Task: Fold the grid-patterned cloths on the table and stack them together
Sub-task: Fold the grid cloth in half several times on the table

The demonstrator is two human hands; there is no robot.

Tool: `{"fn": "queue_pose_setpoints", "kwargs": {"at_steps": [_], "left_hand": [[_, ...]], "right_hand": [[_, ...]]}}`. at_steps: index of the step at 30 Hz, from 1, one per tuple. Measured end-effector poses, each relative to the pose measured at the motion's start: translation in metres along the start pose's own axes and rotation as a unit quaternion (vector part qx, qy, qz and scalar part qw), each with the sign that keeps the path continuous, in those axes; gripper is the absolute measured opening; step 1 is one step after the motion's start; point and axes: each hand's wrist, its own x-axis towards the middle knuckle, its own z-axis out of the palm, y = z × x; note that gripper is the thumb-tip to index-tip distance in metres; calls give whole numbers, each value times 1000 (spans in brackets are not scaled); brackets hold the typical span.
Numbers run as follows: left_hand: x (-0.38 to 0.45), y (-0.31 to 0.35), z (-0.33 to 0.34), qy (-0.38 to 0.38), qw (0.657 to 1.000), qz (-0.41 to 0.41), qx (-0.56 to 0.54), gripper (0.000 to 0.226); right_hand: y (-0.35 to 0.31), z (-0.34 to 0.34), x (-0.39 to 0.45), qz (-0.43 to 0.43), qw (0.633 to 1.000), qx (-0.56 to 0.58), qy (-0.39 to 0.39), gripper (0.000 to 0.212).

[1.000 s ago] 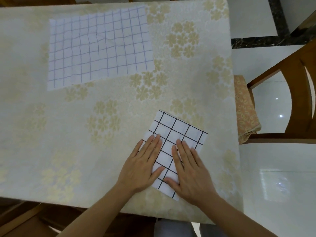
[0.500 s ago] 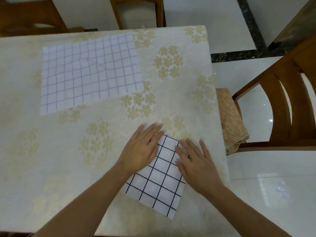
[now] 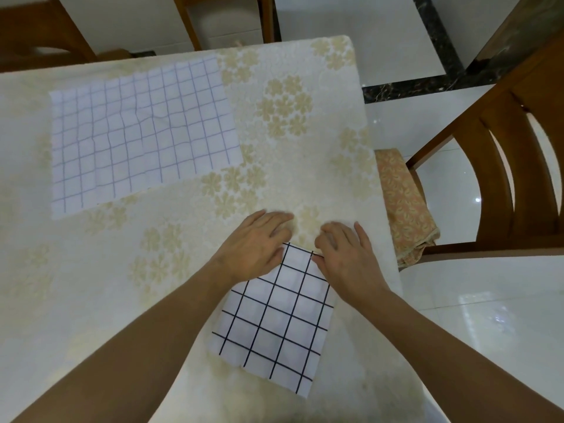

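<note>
Both hands (image 3: 300, 250) flat on folded cloth (image 3: 274, 319) (black-gridded).

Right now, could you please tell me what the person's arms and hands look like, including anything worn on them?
Both forearms are bare right to the frame's bottom edge: no sleeves, watch or bracelet show. The left hand and the right hand wear no gloves, and I see no rings, though the fingertips are motion-blurred.

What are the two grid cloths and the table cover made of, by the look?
Black-grid cloth: thin matte woven fabric, probably cotton; folded flat with crisp edges.
Pale-grid cloth: similar thin matte fabric; soft creases make its lines waver.
Table cover: cream with a floral pattern and a slight sheen; textured fabric or vinyl, cannot tell which.
</note>
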Motion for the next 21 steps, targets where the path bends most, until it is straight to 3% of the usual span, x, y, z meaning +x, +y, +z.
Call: {"fn": "queue_pose_setpoints", "kwargs": {"at_steps": [8, 15, 18, 21], "left_hand": [[7, 1, -1, 6, 1000, -2, -14, 13], [18, -2, -11, -17, 999, 6, -41, 27], [27, -3, -17, -23, 999, 24, -13, 34], [36, -1, -23, 1, 1000, 13, 0, 33]], "right_hand": [[-7, 5, 2, 19, 999, 5, -51, 23], [-1, -7, 6, 0, 1000, 11, -6, 10], [8, -18, 14, 10, 999, 30, -9, 14], [20, -30, 29, 28, 993, 94, -59, 31]]}}
